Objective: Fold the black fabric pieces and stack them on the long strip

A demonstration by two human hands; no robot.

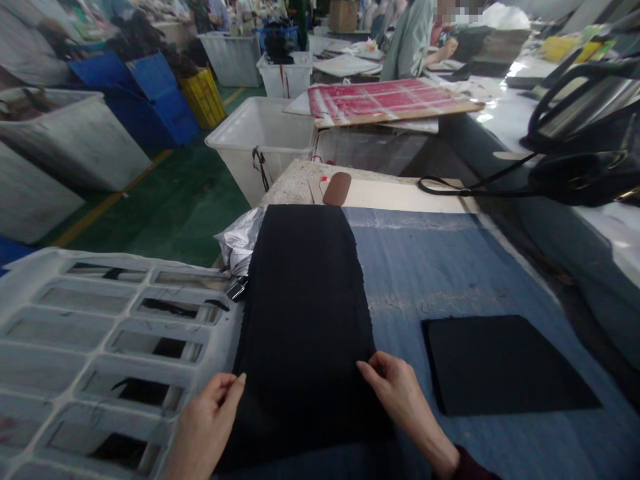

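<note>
A long black fabric piece (pixel 305 300) with slightly frayed side edges lies lengthwise on the blue cloth-covered table (pixel 425 260). My left hand (pixel 207 423) pinches its left edge close to the near end, thumb and fingers pressed together. On the opposite side my right hand (pixel 395 383) grips the right edge between thumb and curled fingers. To the right, apart from my hand, a black flat panel (pixel 505 367) with one slanted side lies on the blue cloth. Past the fabric's far end sits a small brown rounded piece (pixel 337 189).
A white plastic grid rack (pixel 65 400) stands at the left, beside crumpled silvery plastic (pixel 243 240). Black bags with straps (pixel 585 167) lie at the right. A white bin (pixel 265 130) and a red-topped board (pixel 390 100) are beyond the table. A person in a grey-green sleeve (pixel 407 43) is farther back.
</note>
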